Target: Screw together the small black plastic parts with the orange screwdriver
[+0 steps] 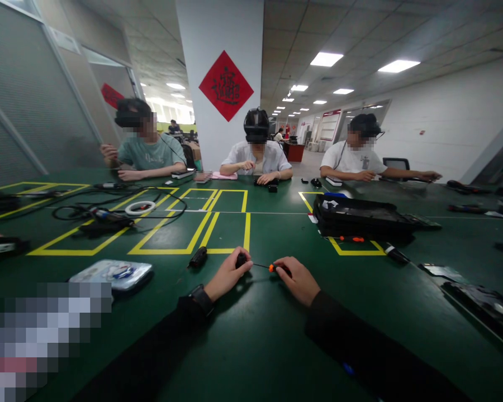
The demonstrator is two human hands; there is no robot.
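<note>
My right hand point(298, 279) grips the handle of a screwdriver point(272, 268) with an orange collar. Its thin dark shaft points left and reaches a small black part point(241, 259), round-looking, that my left hand point(228, 273) pinches between thumb and fingers. Whether the tip sits in a screw is too small to tell. Both hands are just above the green table point(251, 340). Left of my left hand lies another small black piece point(198, 257).
A black tray point(360, 215) stands at right, with an orange-and-black screwdriver point(352, 239) before it. A patterned case point(113, 273) lies at left, near cables point(104, 215) and a white ring point(140, 207). Opened electronics point(486, 301) lie far right. Three people sit across the table.
</note>
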